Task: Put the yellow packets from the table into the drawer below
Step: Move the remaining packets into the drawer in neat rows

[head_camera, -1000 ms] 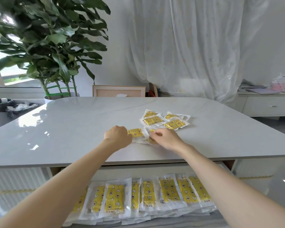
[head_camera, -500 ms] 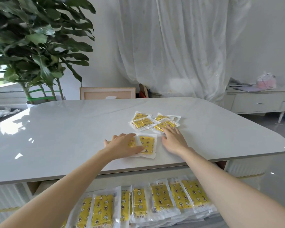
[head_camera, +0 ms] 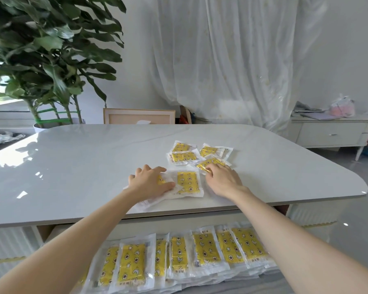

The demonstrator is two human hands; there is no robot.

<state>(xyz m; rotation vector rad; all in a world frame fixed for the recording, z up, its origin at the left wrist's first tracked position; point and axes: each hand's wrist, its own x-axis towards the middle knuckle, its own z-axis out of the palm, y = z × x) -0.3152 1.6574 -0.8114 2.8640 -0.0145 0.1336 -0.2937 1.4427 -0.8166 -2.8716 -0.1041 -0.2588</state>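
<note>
Several clear plastic packets with yellow patterned inserts (head_camera: 184,157) lie on the glossy pale grey table (head_camera: 83,162), right of its middle and toward its front edge. The left hand (head_camera: 151,182) lies flat with fingers spread, pressing on the front-edge packet (head_camera: 161,179), which overlaps a neighbouring packet (head_camera: 188,182). The right hand (head_camera: 222,180) sets bent fingers on a crinkled packet (head_camera: 212,162) just behind; whether it pinches it I cannot tell. Below the front edge, the open white drawer (head_camera: 149,225) holds a row of stored packets (head_camera: 206,247).
</note>
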